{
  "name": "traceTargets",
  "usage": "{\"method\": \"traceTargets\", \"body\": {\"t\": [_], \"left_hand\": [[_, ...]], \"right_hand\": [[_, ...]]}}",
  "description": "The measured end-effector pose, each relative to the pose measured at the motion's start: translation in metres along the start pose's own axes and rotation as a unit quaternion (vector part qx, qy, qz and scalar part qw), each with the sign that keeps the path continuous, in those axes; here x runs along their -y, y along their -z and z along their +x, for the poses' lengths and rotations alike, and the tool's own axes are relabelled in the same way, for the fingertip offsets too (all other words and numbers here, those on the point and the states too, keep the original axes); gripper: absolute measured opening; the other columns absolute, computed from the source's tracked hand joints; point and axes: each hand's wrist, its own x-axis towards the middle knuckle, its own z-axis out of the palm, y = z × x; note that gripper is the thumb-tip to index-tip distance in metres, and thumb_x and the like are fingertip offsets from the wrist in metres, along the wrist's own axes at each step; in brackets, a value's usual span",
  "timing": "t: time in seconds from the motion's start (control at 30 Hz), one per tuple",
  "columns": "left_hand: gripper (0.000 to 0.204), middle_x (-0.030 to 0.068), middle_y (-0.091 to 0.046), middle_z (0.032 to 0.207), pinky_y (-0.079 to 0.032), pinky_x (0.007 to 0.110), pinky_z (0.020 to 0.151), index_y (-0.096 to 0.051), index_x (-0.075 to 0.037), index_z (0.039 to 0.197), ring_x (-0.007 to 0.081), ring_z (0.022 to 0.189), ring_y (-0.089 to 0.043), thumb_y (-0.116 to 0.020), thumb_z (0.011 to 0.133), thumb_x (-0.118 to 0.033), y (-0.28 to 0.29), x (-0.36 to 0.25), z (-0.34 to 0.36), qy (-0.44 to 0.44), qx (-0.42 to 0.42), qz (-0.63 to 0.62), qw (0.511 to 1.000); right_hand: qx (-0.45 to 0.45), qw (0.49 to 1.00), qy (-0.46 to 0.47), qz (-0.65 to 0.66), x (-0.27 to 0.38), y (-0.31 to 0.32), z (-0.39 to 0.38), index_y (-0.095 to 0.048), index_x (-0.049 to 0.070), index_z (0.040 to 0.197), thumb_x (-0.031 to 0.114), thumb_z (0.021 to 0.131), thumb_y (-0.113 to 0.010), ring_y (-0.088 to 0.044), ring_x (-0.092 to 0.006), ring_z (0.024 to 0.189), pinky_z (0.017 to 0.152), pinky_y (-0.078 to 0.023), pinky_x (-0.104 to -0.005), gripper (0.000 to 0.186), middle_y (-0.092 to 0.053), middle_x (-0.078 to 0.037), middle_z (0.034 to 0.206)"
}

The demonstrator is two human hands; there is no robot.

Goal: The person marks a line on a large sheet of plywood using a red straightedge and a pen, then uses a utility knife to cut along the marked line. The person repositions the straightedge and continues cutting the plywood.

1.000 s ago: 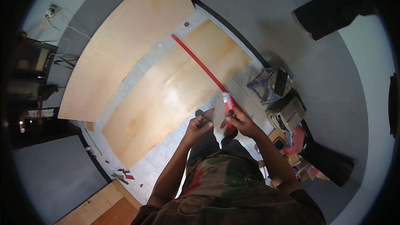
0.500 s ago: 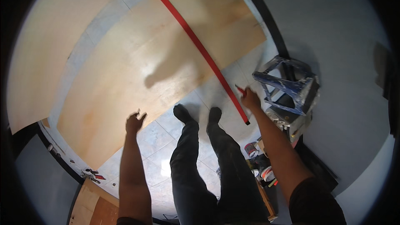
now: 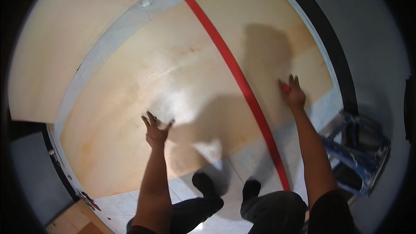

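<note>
A long red bar (image 3: pixel 236 71) is being borne by a pale wooden panel (image 3: pixel 125 95), across which it is lying slantwise; at both ends the panel's edges are being overrun, above the tiled floor (image 3: pixel 245 162). The bar is being shown bowed, an effect probably due to the lens. At its left, the left hand (image 3: pixel 157 134) is being held over the panel, its fingers spread apart; no object can be clearly made out in it. At its right, the right hand (image 3: pixel 295 96) is being held over the panel, apart from the bar, with its fingers closed about a small red object (image 3: pixel 284 87), some of them extended. Whether the panel is being touched by either hand cannot be told. From its slender form, the bar is being judged light and stiff along its length, smooth enough to be slid over the wood; it is best grasped by its long edges, at two well-separated places, lest it be swivelled. The panel is being judged thin and somewhat flexible, awkward through breadth rather than weight; opposite edges are being favoured for lifting, its corners being easily chipped.
</note>
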Motion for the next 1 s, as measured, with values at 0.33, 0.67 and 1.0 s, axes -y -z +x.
{"method": "traceTargets", "body": {"t": [0.33, 0.67, 1.0], "left_hand": [[0.142, 0.0181, -0.011, 0.183, -0.066, 0.048, 0.090, -0.011, -0.023, 0.177, 0.0444, 0.115, -0.075, -0.081, 0.070, -0.085, 0.020, -0.002, -0.056, 0.101, 0.038, -0.005, 0.994], [0.156, 0.0171, -0.011, 0.184, -0.066, 0.047, 0.085, -0.012, -0.018, 0.177, 0.0423, 0.109, -0.077, -0.090, 0.058, -0.083, 0.007, -0.001, -0.134, 0.111, 0.075, -0.016, 0.991], [0.134, 0.0237, -0.030, 0.177, -0.063, 0.049, 0.097, -0.031, -0.014, 0.172, 0.0427, 0.121, -0.074, -0.082, 0.070, -0.085, 0.014, -0.020, -0.141, 0.148, 0.102, -0.001, 0.984]], "right_hand": [[0.051, 0.986, -0.076, 0.141, 0.023, 0.013, -0.068, -0.048, 0.023, 0.167, 0.058, 0.100, -0.072, -0.066, -0.0384, 0.136, 0.101, -0.060, -0.0461, 0.079, -0.040, -0.016, 0.175], [0.102, 0.981, -0.127, 0.107, 0.007, 0.018, -0.093, -0.050, 0.021, 0.165, 0.052, 0.094, -0.079, -0.056, -0.0375, 0.147, 0.113, -0.053, -0.0484, 0.082, -0.043, -0.018, 0.172], [-0.020, 0.984, 0.014, 0.175, 0.200, -0.002, 0.084, -0.051, 0.012, 0.159, 0.032, 0.096, -0.077, -0.071, -0.0409, 0.121, 0.098, -0.060, -0.0510, 0.072, -0.055, -0.020, 0.161]]}}
